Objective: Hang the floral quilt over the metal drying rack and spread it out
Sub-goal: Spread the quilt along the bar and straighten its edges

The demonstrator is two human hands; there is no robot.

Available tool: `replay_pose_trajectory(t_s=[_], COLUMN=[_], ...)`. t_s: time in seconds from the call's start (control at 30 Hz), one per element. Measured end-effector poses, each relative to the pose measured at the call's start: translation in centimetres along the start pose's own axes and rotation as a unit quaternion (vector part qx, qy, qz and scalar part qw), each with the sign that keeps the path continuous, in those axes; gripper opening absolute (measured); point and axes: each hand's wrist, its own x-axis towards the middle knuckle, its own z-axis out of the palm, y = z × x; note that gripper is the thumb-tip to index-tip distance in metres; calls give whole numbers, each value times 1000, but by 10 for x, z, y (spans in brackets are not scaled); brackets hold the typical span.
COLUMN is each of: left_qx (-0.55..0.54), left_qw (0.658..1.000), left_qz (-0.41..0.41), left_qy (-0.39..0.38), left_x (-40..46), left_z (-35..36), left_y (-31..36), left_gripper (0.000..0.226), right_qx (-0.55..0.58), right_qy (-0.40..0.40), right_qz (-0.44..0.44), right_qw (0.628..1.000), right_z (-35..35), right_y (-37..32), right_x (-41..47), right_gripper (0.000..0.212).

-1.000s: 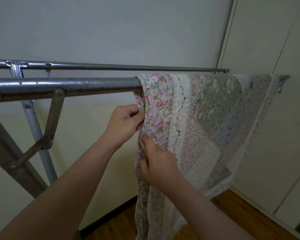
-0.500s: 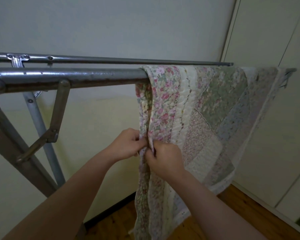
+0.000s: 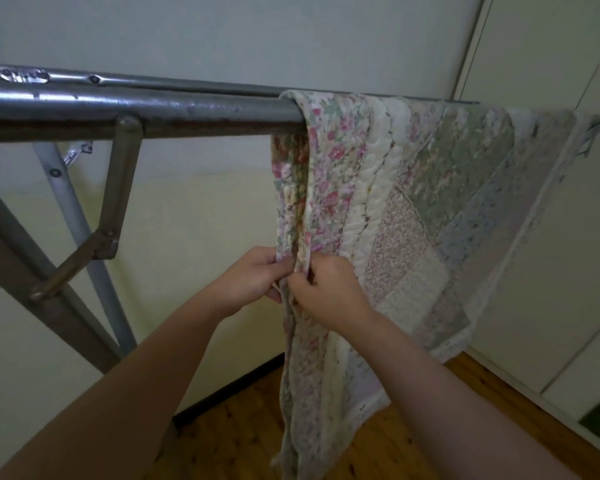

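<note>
Metal drying rack up front, and the floral quilt hangs over the right end of its thick near rail, draping down toward the wooden floor. Both hands meet at the quilt's bunched left edge: the left hand pinches the fold, the right hand grips the fabric just beside it, knuckles nearly touching.

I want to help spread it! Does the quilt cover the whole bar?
No, the quilt covers only the bar's right part; the left is bare.
</note>
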Motion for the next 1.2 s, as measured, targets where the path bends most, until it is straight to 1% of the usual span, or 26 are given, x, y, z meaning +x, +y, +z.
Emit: replay_pose_trajectory(t_s=[0.1,0.17,0.23,0.3,0.37,0.43,0.5,0.57,0.63,0.73,0.8,0.9,1.03,1.07,1.17,1.2], left_qx=[-15,-20,-13,-14,-23,9,56,46,22,-23,-53,-77,-129,-144,-211,-226], left_qw=[1000,1000,1000,999,995,985,975,969,963,968,971,973,977,976,966,963], left_qz=[8,3,-6,0,43,97,130,145,161,149,118,96,90,90,89,91], left_qy=[22,24,18,33,89,143,170,197,215,199,201,197,145,134,116,117], left_x=[2,3,2,2,4,8,12,15,16,18,19,19,20,20,22,21], left_z=[2,4,5,4,2,0,-1,-1,2,8,11,13,14,13,9,8], left_y=[1,-1,-2,2,12,23,31,36,42,44,40,36,39,41,47,48], left_gripper=[40,45,45,46,44,40,43,44,40,23,21,23,15,16,33,37], right_qx=[-13,-9,-14,-29,-57,-91,-117,-128,-138,-147,-148,-146,-147,-146,-146,-144], right_qy=[-3,-2,-17,-37,-54,-77,-104,-120,-134,-145,-153,-161,-187,-190,-207,-220], right_qz=[-8,-9,-10,-21,-36,-39,-32,-18,-4,9,9,5,35,39,39,45], right_qw=[1000,1000,1000,999,996,992,987,984,981,978,977,976,971,970,967,964], right_z=[3,4,3,1,-2,-4,-1,4,12,23,27,30,38,42,53,56], right_y=[-2,-2,-1,0,0,1,4,10,14,16,14,10,6,5,4,5], right_x=[1,1,0,0,3,4,1,-6,-13,-16,-14,-13,-15,-16,-22,-24], right_gripper=[49,50,48,46,47,49,49,48,46,44,43,43,22,23,41,42])
